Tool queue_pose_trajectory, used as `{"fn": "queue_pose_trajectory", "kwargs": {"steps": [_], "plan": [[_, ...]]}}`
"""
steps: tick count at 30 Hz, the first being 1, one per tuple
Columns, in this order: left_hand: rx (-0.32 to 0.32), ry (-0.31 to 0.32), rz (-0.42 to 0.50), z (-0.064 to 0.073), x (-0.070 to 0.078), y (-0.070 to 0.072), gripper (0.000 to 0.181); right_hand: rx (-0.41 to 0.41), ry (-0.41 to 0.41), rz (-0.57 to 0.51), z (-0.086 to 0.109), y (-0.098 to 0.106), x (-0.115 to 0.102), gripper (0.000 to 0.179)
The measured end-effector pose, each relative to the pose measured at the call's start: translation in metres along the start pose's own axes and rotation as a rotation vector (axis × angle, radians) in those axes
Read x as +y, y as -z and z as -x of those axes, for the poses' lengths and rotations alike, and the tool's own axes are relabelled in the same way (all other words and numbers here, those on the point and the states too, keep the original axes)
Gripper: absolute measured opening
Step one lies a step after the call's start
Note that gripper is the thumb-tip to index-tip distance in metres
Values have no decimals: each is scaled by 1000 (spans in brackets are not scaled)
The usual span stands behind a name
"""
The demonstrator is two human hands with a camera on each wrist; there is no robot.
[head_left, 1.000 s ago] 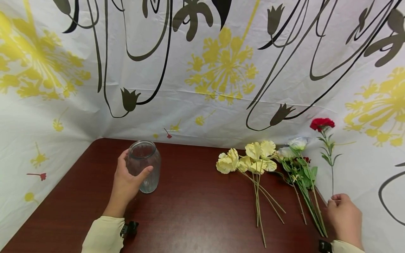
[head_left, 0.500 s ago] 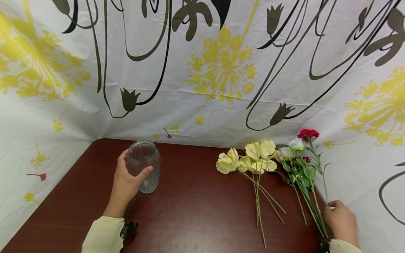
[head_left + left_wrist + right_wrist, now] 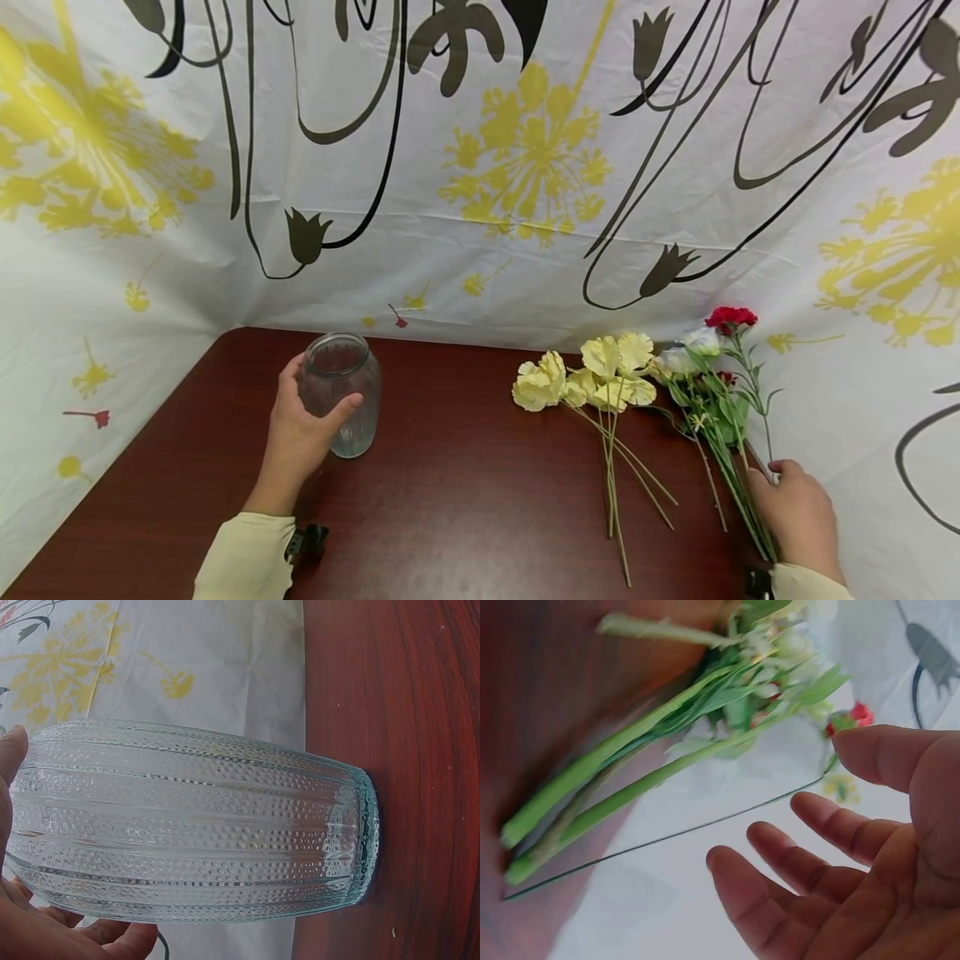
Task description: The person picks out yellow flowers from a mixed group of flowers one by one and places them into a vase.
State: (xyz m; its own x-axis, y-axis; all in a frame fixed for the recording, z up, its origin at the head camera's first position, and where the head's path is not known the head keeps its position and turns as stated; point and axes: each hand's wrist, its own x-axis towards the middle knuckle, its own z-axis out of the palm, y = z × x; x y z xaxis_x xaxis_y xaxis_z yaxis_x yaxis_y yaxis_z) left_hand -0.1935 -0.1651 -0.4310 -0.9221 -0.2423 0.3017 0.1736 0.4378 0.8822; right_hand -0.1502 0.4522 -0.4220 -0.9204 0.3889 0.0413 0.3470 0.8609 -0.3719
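Right of the glass vase (image 3: 358,425), a broad stretch of tabletop (image 3: 457,483) leaves a hand room to pass until the long-stemmed yellow flowers (image 3: 538,387), which sprawl nearer than the vase and bar a low path. Farther right of it, white roses (image 3: 703,342) and a red carnation (image 3: 731,319) crowd beside the right hand (image 3: 797,517). Behind the vase rises the printed curtain (image 3: 375,292), and the left hand (image 3: 296,437) covers its left side.

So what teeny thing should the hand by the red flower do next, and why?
I'd probably ease the right hand gently away from the red flower. In the right wrist view its fingers look open, not curled round the stem, which lies beside the other stems, so it seems nothing there needs holding.
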Motion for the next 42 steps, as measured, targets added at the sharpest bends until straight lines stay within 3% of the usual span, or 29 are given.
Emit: {"fn": "queue_pose_trajectory", "kwargs": {"steps": [5, 10, 13, 18, 26, 29, 36, 42], "plan": [[1, 5, -5, 0, -1, 0, 103, -5, 152, -14, 5, -5, -28, 46], [-2, 4, -7, 1, -2, 0, 103, -130, 332, -17, 8, -26, -56, 40], [-6, 2, -6, 0, -1, 0, 103, -179, 394, -25, 11, -42, -70, 34], [-11, 4, 2, 0, 0, -1, 103, -241, 381, -22, 14, -59, -85, 30], [-8, 9, 4, 0, 1, -2, 103, -266, 371, 0, 14, -69, -89, 22], [-4, 10, 2, 0, 1, -2, 103, -258, 379, 4, 14, -70, -90, 22], [-4, 16, -2, 1, 0, -1, 103, -156, 387, -29, 21, -74, -106, 16], [0, 11, -6, 1, 0, 0, 103, -196, 342, -88, 29, -83, -120, 12]]}}
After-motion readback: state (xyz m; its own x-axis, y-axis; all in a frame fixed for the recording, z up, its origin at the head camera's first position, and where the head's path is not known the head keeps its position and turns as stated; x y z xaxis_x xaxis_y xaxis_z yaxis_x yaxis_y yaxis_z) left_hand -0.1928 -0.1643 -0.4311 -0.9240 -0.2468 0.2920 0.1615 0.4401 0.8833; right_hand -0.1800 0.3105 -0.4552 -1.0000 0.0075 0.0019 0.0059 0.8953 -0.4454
